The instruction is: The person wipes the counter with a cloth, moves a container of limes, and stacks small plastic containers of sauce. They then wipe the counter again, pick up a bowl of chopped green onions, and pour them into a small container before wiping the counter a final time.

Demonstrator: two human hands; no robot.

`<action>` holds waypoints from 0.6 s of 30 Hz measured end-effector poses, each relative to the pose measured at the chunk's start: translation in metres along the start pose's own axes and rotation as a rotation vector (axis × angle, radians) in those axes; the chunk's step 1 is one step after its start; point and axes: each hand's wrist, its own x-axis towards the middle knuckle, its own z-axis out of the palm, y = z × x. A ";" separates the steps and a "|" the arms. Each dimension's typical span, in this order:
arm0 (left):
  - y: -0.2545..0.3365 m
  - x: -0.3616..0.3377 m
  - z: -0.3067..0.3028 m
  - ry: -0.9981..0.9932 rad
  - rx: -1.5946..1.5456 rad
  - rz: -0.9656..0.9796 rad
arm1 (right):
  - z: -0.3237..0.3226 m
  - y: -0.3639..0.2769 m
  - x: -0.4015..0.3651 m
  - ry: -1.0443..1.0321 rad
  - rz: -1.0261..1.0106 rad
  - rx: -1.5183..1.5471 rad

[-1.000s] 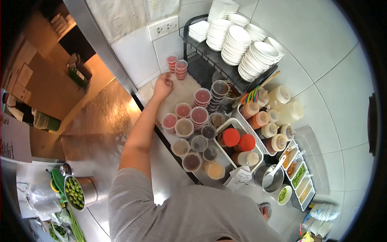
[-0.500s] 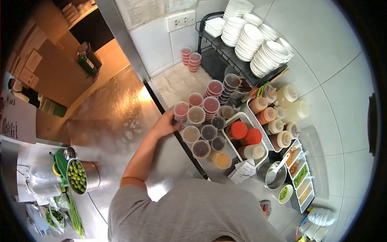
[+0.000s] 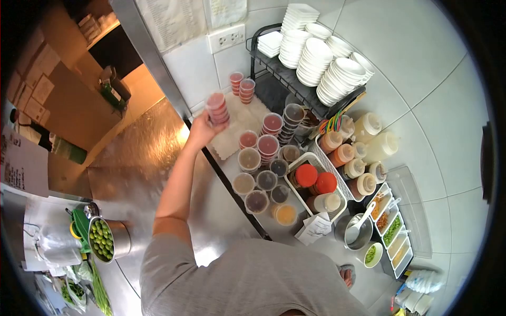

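My left hand [image 3: 202, 130] is closed around a short stack of lidded clear cups [image 3: 217, 108] with pink-red contents, held up over the left edge of a white cloth [image 3: 243, 118]. Two similar cup stacks [image 3: 246, 90] stand against the wall at the cloth's far end. Nearer me, more red cup stacks [image 3: 268, 145] sit among cups with brown contents [image 3: 249, 159] and dark contents [image 3: 266, 179]. A cup with yellow contents [image 3: 285, 214] is at the near end. My right hand is out of view.
A black rack [image 3: 295, 71] carries stacked white bowls [image 3: 314, 62]. Baskets hold red-lidded jars [image 3: 306, 175] and squeeze bottles [image 3: 344, 154]. Garnish trays [image 3: 392, 231] and a pot with a ladle [image 3: 354, 234] stand at right. A metal pot of green limes [image 3: 101, 239] is at left.
My left hand has lifted the red cup stack from the left side of the group and carried it away from me, toward the wall. The view has shifted slightly.
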 end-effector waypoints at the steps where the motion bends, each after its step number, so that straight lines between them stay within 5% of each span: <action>1: 0.017 0.019 -0.002 0.046 0.004 0.013 | -0.002 -0.001 0.001 -0.027 0.003 0.013; 6: 0.008 0.118 0.034 0.257 -0.055 0.115 | -0.011 -0.003 0.003 -0.126 0.041 0.056; 8: 0.015 0.136 0.047 0.285 0.016 0.029 | -0.008 -0.006 0.006 0.004 0.020 -0.007; 18: 0.028 0.146 0.075 0.360 0.189 -0.211 | -0.002 0.008 -0.011 -0.146 0.001 0.025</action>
